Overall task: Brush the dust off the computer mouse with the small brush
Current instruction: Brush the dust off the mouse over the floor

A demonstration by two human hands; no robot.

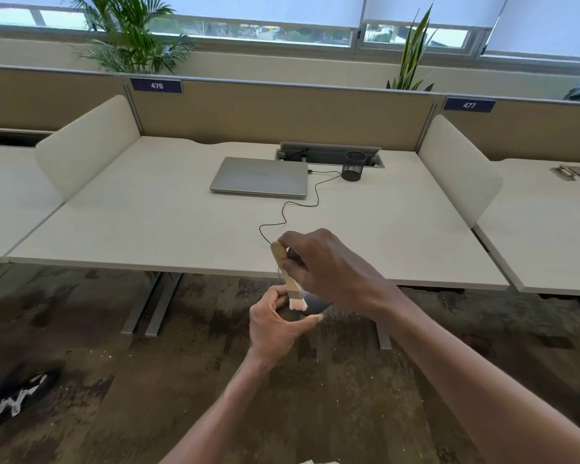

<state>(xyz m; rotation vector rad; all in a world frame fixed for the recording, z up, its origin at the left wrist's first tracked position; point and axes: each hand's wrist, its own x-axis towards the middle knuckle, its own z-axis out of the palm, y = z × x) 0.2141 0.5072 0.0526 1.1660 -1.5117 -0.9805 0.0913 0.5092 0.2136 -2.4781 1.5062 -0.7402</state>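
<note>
My left hand (275,324) grips a black computer mouse (310,308) in the air, just in front of the desk's near edge; fingers cover much of the mouse. Its thin black cable (287,216) runs up across the desk to the laptop. My right hand (325,262) holds a small brush (287,276) by its pale wooden handle. The brush points down and its light bristles rest on the top of the mouse.
A closed grey laptop (260,177) lies on the pale desk (148,212), with a black mesh pen cup (353,165) beside an open cable tray. Low side dividers flank the desk. A dark shoe (14,400) rests on the mottled brown floor at the left.
</note>
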